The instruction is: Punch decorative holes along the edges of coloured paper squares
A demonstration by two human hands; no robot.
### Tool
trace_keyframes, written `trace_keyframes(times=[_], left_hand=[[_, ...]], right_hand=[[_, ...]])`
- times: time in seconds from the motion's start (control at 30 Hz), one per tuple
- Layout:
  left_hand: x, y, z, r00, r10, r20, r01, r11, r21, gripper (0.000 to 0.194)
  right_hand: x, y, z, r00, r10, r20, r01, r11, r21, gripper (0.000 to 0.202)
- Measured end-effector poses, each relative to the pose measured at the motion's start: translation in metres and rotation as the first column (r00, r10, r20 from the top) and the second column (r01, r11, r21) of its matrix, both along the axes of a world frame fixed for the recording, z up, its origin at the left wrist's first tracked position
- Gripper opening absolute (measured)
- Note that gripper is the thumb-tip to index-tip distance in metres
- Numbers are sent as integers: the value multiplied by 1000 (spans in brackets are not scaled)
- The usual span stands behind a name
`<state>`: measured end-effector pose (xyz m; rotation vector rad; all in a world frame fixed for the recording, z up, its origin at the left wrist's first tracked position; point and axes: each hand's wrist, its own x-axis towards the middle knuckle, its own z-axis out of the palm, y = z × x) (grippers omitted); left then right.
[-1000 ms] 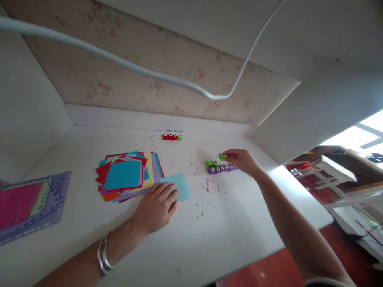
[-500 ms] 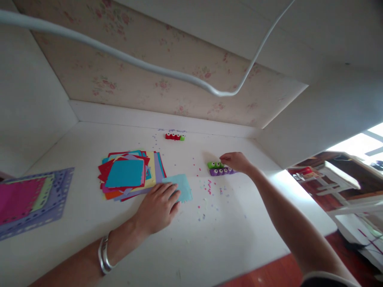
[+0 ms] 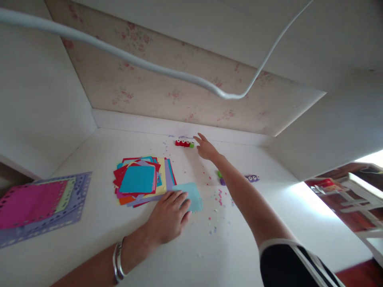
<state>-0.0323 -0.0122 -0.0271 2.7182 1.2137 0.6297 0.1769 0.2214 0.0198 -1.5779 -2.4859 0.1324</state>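
Observation:
My left hand (image 3: 170, 215) lies with fingers stretched out over the near left part of a light blue paper square (image 3: 195, 197). My right hand (image 3: 207, 149) reaches to the back, its fingers apart and nothing visible in them. Just left of those fingertips is a row of small red paper punches (image 3: 183, 143) with eye-like tops and a green one (image 3: 192, 145) at its right end. My right forearm partly hides the green and purple punches (image 3: 220, 177); more purple punches (image 3: 253, 178) show on its other side.
A stack of coloured paper (image 3: 139, 179) lies left of centre. Farther left are pink, green and purple sheets (image 3: 36, 199) with punched holes. Confetti dots (image 3: 220, 197) are scattered on the white table (image 3: 119, 231). A white cable (image 3: 167, 71) hangs across the view above the table.
My right hand has left the green and purple punches and moved left and back toward the red row, its fingers spreading. My left hand stays on the light blue paper. The view has shifted slightly.

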Motion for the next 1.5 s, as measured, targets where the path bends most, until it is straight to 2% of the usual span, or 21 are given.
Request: trace_keyframes(times=[0.13,0.23,0.37,0.47,0.5,0.57,0.63,0.73,0.8,0.9,1.03,1.17,1.33,1.5], left_hand=[[-3,6,6,1000,22,15,-23,997,67,31],[-2,18,11,996,81,31,-84,992,97,30],[3,31,11,973,229,43,-231,971,61,37],[5,34,7,964,260,49,-261,965,21,45],[5,34,6,966,253,55,-254,967,11,45],[5,33,4,969,236,69,-237,972,-4,45],[4,33,3,969,232,86,-231,973,-18,44],[3,35,-1,962,244,121,-238,970,-57,44],[2,37,-4,955,233,181,-216,970,-110,43],[-1,39,-6,922,210,326,-149,968,-203,38],[-7,43,0,852,250,459,-90,935,-342,24],[-12,47,8,841,280,463,-42,887,-460,24],[-13,49,11,811,354,466,-87,860,-503,25],[-13,49,9,795,365,485,-83,857,-509,27]], right_hand=[[-7,14,-5,1000,7,30,-6,999,-31,47],[1,7,-5,999,-4,41,6,999,-44,35],[17,-21,0,999,31,35,-28,998,-57,22],[28,-51,-1,999,54,2,-54,997,-56,23],[31,-63,-4,998,47,-35,-49,997,-59,23],[35,-89,-12,978,-17,-209,-1,997,-81,23],[37,-118,-24,886,-100,-453,59,993,-104,22],[33,-161,-39,612,-207,-763,76,976,-203,25],[29,-183,-44,482,-230,-845,23,968,-251,25],[24,-199,-45,407,-213,-888,-9,972,-237,23],[23,-199,-44,426,-188,-885,-9,977,-211,21],[24,-200,-46,471,-188,-862,-29,973,-228,19],[22,-204,-45,493,-160,-855,-52,976,-212,17],[17,-207,-44,508,-133,-851,-98,973,-210,17]])
